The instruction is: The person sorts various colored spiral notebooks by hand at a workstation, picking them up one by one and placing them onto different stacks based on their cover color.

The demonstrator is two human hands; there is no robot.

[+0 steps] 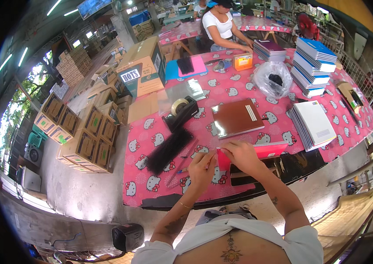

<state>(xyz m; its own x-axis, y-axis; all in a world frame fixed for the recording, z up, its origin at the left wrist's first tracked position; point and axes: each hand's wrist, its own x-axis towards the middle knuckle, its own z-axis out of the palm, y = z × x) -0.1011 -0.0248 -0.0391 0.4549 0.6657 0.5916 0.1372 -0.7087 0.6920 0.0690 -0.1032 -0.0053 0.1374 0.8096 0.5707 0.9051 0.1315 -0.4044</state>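
Observation:
Near the front edge of the table, a red-covered notebook [269, 150] stands tilted on a dark stand [256, 174]. My right hand [242, 156] is closed over the notebook's left end, fingers bent around its corner. Just left of that corner, my left hand [202, 168] is closed in a pinch; what it holds is hidden by the fingers. A pile of black plastic binding coils [169, 152] lies to the left of my left hand, with a few loose coils beside it. Beyond my hands lies a brown notebook [238, 118].
A black tape dispenser [182, 113] stands behind the coils. Stacks of spiral notebooks [312, 124] and blue-topped notebooks [314, 66] rise at the right, near a clear plastic bag [273, 79]. A large carton [144, 66] stands at the far left. A co-worker [221, 26] works across the table.

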